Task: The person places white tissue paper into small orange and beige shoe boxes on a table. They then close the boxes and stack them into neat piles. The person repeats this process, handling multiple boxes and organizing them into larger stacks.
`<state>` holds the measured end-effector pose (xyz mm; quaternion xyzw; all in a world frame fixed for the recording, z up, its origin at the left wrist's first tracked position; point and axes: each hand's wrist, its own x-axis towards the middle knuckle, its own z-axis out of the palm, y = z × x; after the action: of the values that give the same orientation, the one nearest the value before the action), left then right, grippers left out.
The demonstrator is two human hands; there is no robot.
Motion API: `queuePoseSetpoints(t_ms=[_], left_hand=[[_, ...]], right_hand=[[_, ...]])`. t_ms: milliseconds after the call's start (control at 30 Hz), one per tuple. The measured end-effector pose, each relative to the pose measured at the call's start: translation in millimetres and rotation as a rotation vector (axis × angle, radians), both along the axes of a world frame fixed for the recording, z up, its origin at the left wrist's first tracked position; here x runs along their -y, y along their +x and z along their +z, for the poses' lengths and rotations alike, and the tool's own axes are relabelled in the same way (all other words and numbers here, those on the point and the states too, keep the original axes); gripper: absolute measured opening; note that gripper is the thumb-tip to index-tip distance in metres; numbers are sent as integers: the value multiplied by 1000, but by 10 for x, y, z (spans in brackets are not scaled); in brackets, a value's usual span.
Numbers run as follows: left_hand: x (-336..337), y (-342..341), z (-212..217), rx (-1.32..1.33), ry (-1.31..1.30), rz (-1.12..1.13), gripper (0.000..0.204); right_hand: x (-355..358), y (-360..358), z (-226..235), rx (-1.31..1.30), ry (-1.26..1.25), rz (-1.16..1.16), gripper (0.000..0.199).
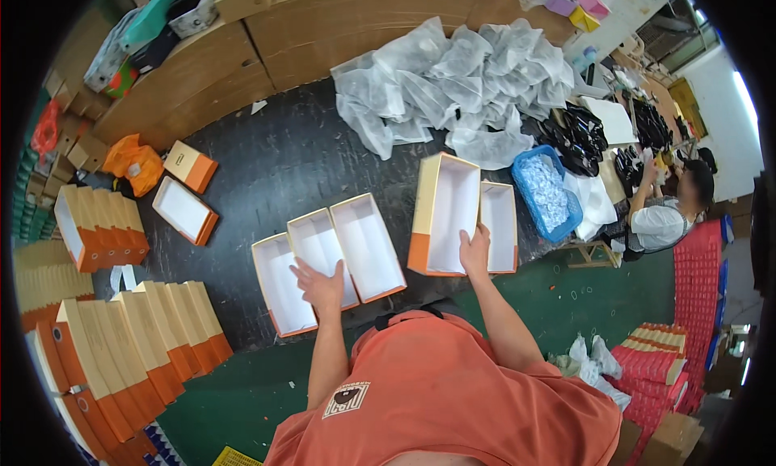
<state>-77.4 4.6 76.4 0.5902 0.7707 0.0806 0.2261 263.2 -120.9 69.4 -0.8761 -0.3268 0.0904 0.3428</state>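
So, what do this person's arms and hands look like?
The left hand and right hand are bare, without gloves. The forearms are bare too, with no watch or cables showing. Short coral-orange sleeves belong to a shirt with a printed patch.

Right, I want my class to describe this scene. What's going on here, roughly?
A person in an orange-red shirt is handling open cream-and-orange boxes at a dark table. Their right hand grips one box by its side wall, with another box just right of it. Their left hand, fingers spread, is over the middle of three open boxes; whether it touches is unclear. Nested boxes stand at the left.
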Motion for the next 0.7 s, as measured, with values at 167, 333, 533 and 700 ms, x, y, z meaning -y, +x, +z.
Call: queuePoseSetpoints(t_ms=[167,333,533,700], left_hand=[[-111,-302,-396,36,155,12,69],[78,648,-385,172,138,-143,60],[333,1075,-400,257,128,-34,71],[377,1470,-81,45,341,-139,75]], right_hand=[[321,642,-38,-96,-451,102,89],[252,963,-67,-82,-336,280,89],[562,2597,0,-39,-2,56,50],[1298,3709,-555,56,-843,24,88]])
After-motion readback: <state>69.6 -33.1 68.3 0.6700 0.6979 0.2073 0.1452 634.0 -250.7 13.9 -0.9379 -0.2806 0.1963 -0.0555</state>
